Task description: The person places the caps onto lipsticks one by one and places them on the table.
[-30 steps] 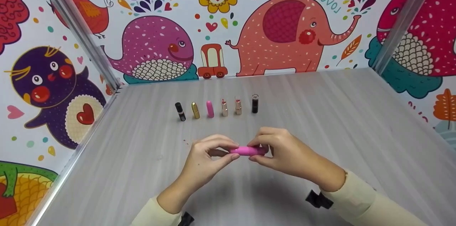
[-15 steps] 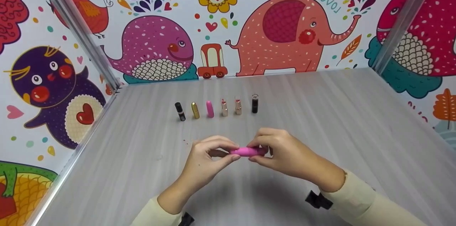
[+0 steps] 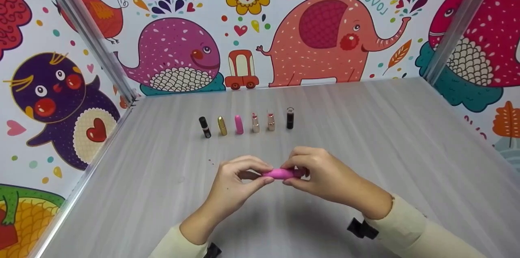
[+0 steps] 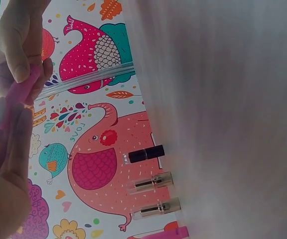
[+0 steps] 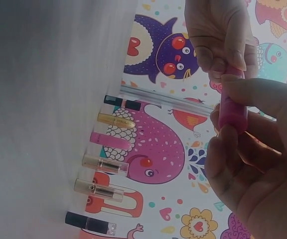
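A pink lipstick tube (image 3: 279, 174) is held level above the table between both hands. Its left end is pinched by the thumb and fingers of the left hand (image 3: 237, 178). On the other end, the right hand (image 3: 323, 176) grips it with thumb and fingers, which partly cover that end. In the right wrist view the lipstick tube (image 5: 233, 112) shows a flat pink base by the right fingertips. The left wrist view shows the same lipstick tube (image 4: 21, 92) running between the two hands.
Beyond the hands stands a row of lipsticks: a black one (image 3: 205, 127), a gold one (image 3: 222, 126), a pink one (image 3: 239, 124), two clear-capped ones (image 3: 255, 123) and a black one with a clear top (image 3: 290, 118). Small reddish specks (image 3: 211, 162) lie on the table. Patterned walls enclose it.
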Available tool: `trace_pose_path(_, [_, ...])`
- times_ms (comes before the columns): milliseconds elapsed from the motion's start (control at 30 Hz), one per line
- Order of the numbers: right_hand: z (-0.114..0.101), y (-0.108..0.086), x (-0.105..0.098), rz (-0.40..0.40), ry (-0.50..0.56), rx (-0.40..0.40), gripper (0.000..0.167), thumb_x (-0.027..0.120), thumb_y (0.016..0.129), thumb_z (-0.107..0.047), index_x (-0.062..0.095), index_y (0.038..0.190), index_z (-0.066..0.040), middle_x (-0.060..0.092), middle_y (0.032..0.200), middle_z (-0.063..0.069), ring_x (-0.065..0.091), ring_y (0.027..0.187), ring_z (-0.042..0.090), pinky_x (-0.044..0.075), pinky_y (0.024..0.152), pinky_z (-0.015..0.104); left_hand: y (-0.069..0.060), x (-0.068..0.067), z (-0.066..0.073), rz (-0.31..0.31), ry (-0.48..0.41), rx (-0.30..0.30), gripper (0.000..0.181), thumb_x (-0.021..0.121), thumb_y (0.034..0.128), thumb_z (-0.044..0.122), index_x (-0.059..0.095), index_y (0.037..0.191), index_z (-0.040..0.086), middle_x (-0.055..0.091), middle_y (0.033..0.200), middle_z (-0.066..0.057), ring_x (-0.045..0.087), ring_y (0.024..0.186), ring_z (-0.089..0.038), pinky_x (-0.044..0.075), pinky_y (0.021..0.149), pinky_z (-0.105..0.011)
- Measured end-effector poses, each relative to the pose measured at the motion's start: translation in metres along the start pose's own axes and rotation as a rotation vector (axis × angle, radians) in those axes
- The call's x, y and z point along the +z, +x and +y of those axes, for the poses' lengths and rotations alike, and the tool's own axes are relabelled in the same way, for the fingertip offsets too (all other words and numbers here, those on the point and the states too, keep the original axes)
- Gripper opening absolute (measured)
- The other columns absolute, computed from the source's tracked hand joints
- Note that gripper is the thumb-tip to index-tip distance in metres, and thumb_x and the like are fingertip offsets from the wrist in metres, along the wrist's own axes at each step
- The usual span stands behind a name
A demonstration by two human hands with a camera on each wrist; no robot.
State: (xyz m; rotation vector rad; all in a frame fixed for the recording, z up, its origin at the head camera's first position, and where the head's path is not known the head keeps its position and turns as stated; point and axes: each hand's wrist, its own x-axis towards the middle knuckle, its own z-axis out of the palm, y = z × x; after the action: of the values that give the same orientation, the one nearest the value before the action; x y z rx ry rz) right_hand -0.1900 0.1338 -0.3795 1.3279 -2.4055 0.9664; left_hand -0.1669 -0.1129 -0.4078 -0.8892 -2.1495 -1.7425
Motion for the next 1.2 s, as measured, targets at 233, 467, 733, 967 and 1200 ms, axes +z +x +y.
trace_pose_path(233, [0.001,0.001,0.001,-0.017,-0.025,0.03,0.014,0.088,0.089,-0.009,0.079,0.1,-0.012,0.067,0.089,-0.005,0.061,0.076,0.004,0.057,0.063,0.02,0.0,-0.001,-0.001,-0.013,0.007,0.021,0.014,0.086,0.0903,0.01,0.083,0.103,0.005,0.078,0.102,-0.006,0.075,0.095,-0.02,0.067,0.077,-0.036])
trace_pose_path(467, [0.002,0.001,0.001,-0.034,-0.043,0.05,0.015,0.088,0.09,-0.011,0.077,0.1,-0.012,0.067,0.09,-0.005,0.062,0.078,0.004,0.059,0.064,0.025,0.0,-0.002,0.0,-0.02,0.052,0.05,0.014,0.086,0.0916,0.012,0.083,0.104,0.007,0.078,0.102,-0.004,0.076,0.09,-0.019,0.067,0.076,-0.034])
trace_pose_path(733, [0.01,0.002,-0.001,-0.014,-0.014,0.048,0.015,0.089,0.089,-0.011,0.08,0.102,-0.011,0.071,0.093,-0.005,0.065,0.08,0.006,0.061,0.065,0.028,0.001,-0.004,-0.001,0.001,0.087,0.101,0.012,0.083,0.0932,0.008,0.082,0.105,0.006,0.078,0.102,-0.005,0.076,0.09,-0.019,0.067,0.077,-0.033])
trace_pose_path(967, [0.031,0.004,-0.007,0.033,-0.029,0.162,0.019,0.09,0.088,-0.011,0.08,0.105,-0.012,0.07,0.093,-0.005,0.067,0.082,0.008,0.063,0.068,0.032,0.006,-0.017,-0.001,0.044,0.288,0.027,0.014,0.085,0.0928,0.011,0.082,0.106,0.011,0.077,0.109,0.005,0.074,0.102,-0.015,0.065,0.088,-0.035])
trace_pose_path(1200, [0.056,0.004,-0.014,0.094,0.029,0.27,0.022,0.088,0.087,-0.006,0.079,0.107,-0.011,0.072,0.095,-0.004,0.069,0.086,0.012,0.064,0.071,0.038,0.01,-0.03,-0.001,0.05,0.648,-0.026,0.036,0.09,0.0893,0.021,0.078,0.122,0.011,0.072,0.128,-0.001,0.061,0.129,-0.021,0.055,0.11,-0.044])
